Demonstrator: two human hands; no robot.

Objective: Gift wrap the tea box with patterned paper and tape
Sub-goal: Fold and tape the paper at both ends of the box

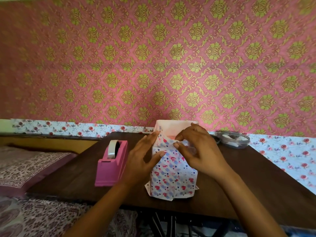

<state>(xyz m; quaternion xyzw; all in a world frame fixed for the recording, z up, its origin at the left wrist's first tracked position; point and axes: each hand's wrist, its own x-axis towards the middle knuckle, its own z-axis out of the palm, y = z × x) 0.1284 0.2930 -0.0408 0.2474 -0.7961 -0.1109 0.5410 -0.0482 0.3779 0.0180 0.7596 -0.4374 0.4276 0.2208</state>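
The tea box (172, 175) stands upright on the dark wooden table (248, 182), covered in white paper with red hearts and blue checks. At its top the paper end stands open, its white inner flap (172, 128) rising at the back. My left hand (145, 159) lies flat against the box's left side, fingers straight, thumb on the front face. My right hand (200, 149) is at the top right, with thumb and fingers pinching a fold of the paper inward. Loose paper edges flare out at the box's base.
A pink tape dispenser (112, 164) with a white tape roll stands just left of the box. A clear round container (235, 139) sits at the table's back right. A bed with patterned sheets (25, 168) lies to the left. The patterned wall is close behind.
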